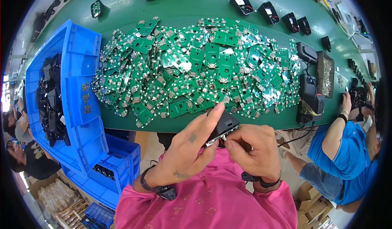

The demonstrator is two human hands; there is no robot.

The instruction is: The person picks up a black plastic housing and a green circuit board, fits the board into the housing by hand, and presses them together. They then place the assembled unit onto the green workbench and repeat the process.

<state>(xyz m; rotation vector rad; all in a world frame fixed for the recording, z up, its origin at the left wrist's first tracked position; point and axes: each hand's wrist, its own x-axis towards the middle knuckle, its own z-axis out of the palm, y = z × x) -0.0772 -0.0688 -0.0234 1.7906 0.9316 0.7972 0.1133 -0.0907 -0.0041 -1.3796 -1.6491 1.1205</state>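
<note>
The person in the pink shirt (208,188) holds a black plastic housing (227,124) just in front of the near edge of the green tabletop (183,6). The left hand (192,141) has it gripped, index finger stretched along its side and thumb at its lower edge. The right hand (257,151) comes at the same edge with thumb and fingertips drawn narrowly together, beside a bit of red wire; from here I can't tell what, if anything, is pinched between them.

Right beyond the hands spreads a broad heap of green circuit boards (198,61), lying at all angles and overlapping. To its left a blue plastic crate (84,45) stands tilted, with more black housings (51,98) piled inside. Along the far side of the table sit a few open black cases (268,12), set apart from one another. At the heap's right end there's a dark bin (326,95) of small metal parts, near a black powered device (313,96). Farther right, a co-worker in a blue shirt (345,149) reaches over the table.
</note>
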